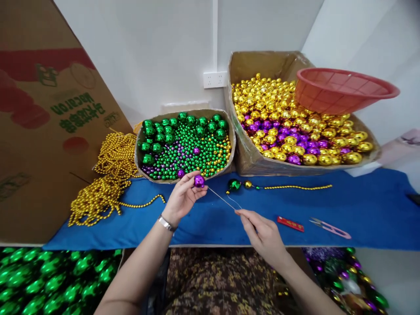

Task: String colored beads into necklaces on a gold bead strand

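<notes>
Between the thumb and fingers of my left hand (183, 196) is a shiny purple ball bead (199, 181), held just in front of the small-bead box. A thin pale string (221, 197) runs from that bead to my right hand (262, 236), whose thumb and index finger pinch it. Behind my right hand, on the blue cloth, lies a strung piece with a green ball (234, 185), a gold ball (248, 184) and a gold bead chain (295, 187). A thin loose thread curls from its left end toward my right fingertips.
A box of green, purple and gold beads (136, 151) stands ahead. Right of it, a larger carton (244, 153) of gold and purple balls carries a red basket (348, 89). Gold bead chains (98, 199) lie left; a red packet (290, 223) and pink thread snips (331, 228) lie right.
</notes>
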